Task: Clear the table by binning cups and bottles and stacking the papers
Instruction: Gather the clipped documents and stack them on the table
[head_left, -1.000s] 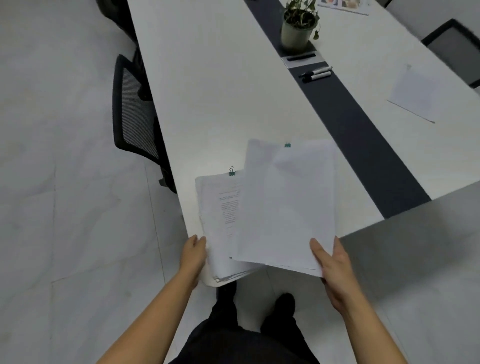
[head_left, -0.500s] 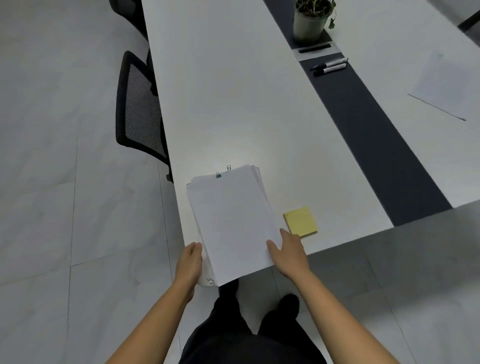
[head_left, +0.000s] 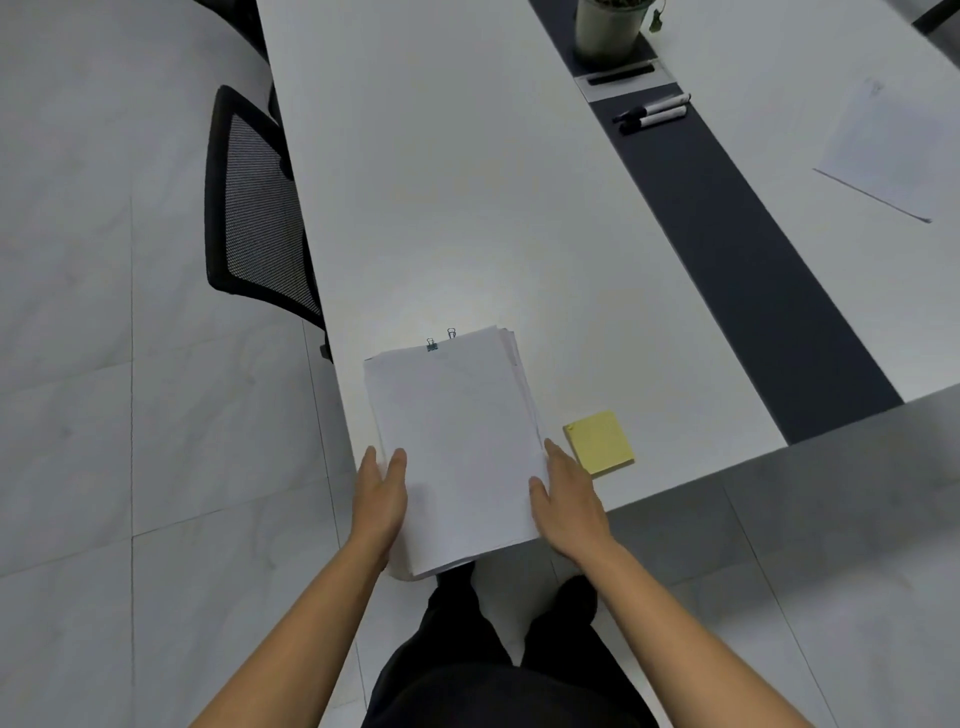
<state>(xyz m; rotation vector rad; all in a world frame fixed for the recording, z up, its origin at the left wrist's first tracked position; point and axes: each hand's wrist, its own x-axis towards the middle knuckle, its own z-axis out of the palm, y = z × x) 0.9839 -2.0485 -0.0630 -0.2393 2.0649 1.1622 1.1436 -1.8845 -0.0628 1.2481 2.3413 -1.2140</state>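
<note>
White paper stack (head_left: 457, 441), slightly fanned, binder clips (head_left: 432, 344) atop.

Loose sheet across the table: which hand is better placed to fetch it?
Probably the right hand: it rests at the stack, on the side of the sheet; the left hand is farther away.

A long white surface (head_left: 467, 208) with a dark centre strip (head_left: 753, 270) stands on pale grey floor tiles (head_left: 104, 364). A black mesh chair (head_left: 249, 208) is tucked at its left edge.
</note>
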